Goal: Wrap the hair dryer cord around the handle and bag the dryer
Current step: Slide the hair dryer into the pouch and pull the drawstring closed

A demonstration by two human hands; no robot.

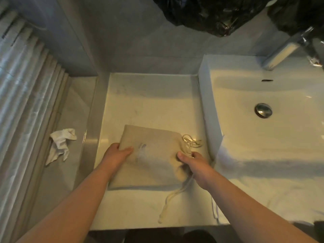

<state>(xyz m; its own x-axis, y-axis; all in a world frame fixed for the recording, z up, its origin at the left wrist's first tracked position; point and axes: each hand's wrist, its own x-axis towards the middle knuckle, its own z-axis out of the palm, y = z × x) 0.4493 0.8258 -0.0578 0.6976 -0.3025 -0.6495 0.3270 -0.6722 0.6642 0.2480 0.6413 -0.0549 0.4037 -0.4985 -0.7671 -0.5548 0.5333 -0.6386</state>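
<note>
A beige cloth drawstring bag point(154, 160) lies bulging on the pale marble counter point(150, 102). Its gathered mouth points right, with a knotted cord point(192, 142) beside it and a second cord end point(168, 200) trailing toward the front edge. My left hand point(116, 154) grips the bag's left edge. My right hand point(194, 162) pinches the bunched mouth. The hair dryer itself is not visible; whether it is inside the bag cannot be told.
A white rectangular sink point(263, 109) with a metal drain point(263, 110) and chrome faucet point(282, 51) sits to the right. A black plastic bag point(219, 14) hangs above. A crumpled white cloth point(60, 145) lies on the left ledge by a ribbed curtain point(21, 85).
</note>
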